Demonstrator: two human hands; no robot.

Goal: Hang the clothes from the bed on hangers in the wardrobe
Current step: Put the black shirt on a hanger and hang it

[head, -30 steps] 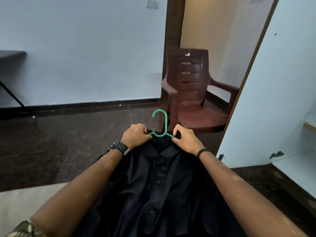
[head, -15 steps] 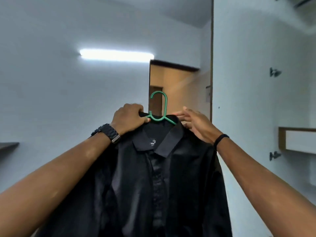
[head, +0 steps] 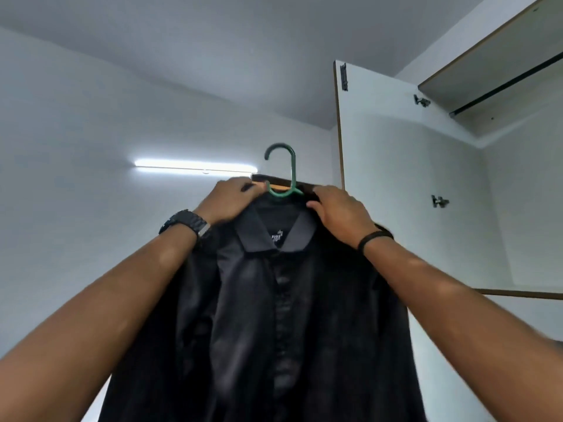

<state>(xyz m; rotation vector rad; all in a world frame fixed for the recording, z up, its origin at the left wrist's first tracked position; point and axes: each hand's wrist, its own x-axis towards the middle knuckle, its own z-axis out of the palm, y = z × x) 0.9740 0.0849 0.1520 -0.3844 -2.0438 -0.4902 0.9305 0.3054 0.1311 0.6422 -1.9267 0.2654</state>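
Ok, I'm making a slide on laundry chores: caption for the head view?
Both hands lift a black shirt on a green hanger toward the open wardrobe's rail.

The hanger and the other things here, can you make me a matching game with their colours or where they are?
Things:
1. hanger
2. shirt
3. wardrobe rail
4. watch

Descriptions:
A. dark bar at the top right, with nothing on it
B. green, hook pointing up
C. worn on the left wrist
D. black, draped on the hanger, held by both hands

Right pairs: 1-B, 2-D, 3-A, 4-C. The left hand and right hand grip the shirt's shoulders beside the hook.
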